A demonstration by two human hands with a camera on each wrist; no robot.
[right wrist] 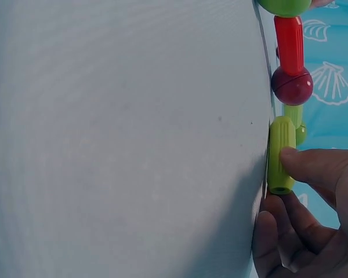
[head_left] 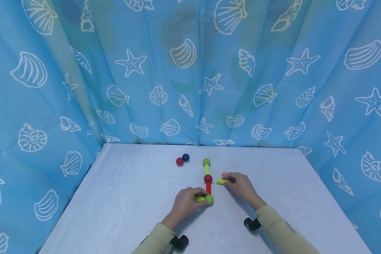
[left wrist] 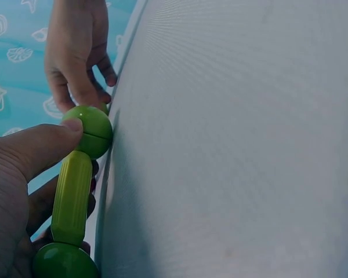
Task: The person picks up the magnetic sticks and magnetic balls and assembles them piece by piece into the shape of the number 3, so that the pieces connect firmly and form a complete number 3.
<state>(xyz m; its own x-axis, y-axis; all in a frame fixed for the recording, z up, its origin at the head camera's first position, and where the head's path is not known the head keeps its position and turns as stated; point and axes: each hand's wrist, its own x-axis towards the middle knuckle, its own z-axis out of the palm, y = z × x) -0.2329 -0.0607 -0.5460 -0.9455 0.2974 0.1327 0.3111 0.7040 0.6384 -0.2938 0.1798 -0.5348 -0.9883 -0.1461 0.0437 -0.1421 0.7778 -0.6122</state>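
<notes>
My left hand pinches the near end of a row of toy balls and rods. Its thumb rests on a green ball, which joins a lime rod; another green ball caps that rod's other end, hidden by the hand in the head view. From the pinched ball the row runs away through a red rod, a dark red ball and a lime rod to a far green ball. Right of the row, my right hand pinches a loose lime rod by the thumb.
An orange rod end shows just beyond the right fingers. Loose on the white table lie a red ball and a dark blue ball, left of the row's far end. A blue shell-print curtain hangs behind the table.
</notes>
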